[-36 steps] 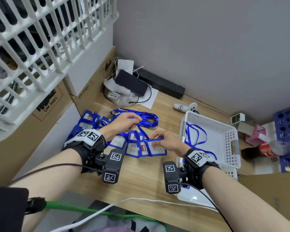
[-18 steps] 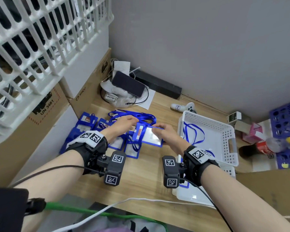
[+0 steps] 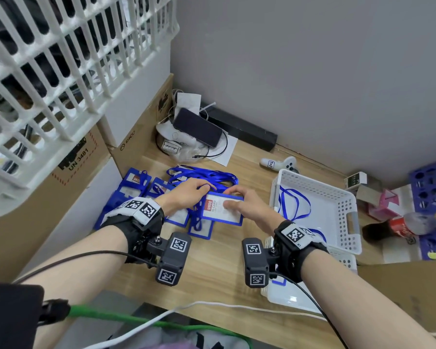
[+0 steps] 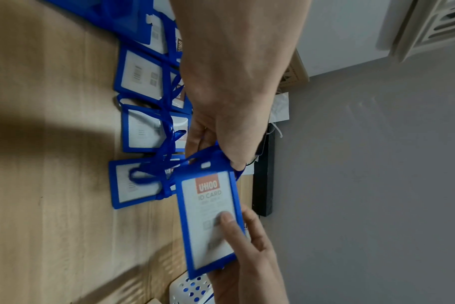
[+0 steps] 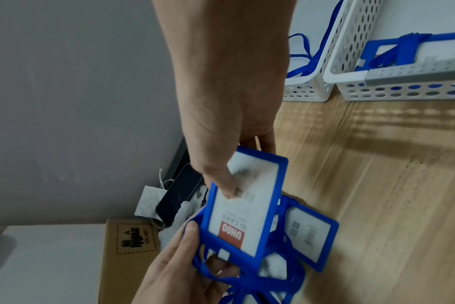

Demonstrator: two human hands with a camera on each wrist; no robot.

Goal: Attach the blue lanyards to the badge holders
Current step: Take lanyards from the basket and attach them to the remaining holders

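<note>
My right hand [image 3: 233, 199] pinches a blue-framed badge holder [image 3: 222, 210] with a UHOO ID card insert, lifted above the table, thumb on its clear face [image 5: 229, 189]. At the holder's slotted end my left hand [image 3: 202, 191] pinches a blue lanyard [image 4: 195, 158], whose loop lies against the slot [image 4: 205, 164]. A heap of blue lanyards [image 3: 207, 175] lies just behind the hands. Several more badge holders [image 3: 136, 182] are spread on the wooden table at the left, some with lanyards across them [image 4: 140, 131].
A white perforated basket [image 3: 315, 182] at the right holds a loose lanyard [image 3: 295, 205]; a second basket [image 5: 403, 90] sits in front of it. Phone [image 3: 196, 127], white controller [image 3: 280, 163], cola bottle [image 3: 408, 226] and cardboard boxes [image 3: 141, 137] ring the work area.
The right hand has lifted the badge holder off the table and turned its printed face up. The left hand has come across from the lanyard heap to the holder's slotted end.
</note>
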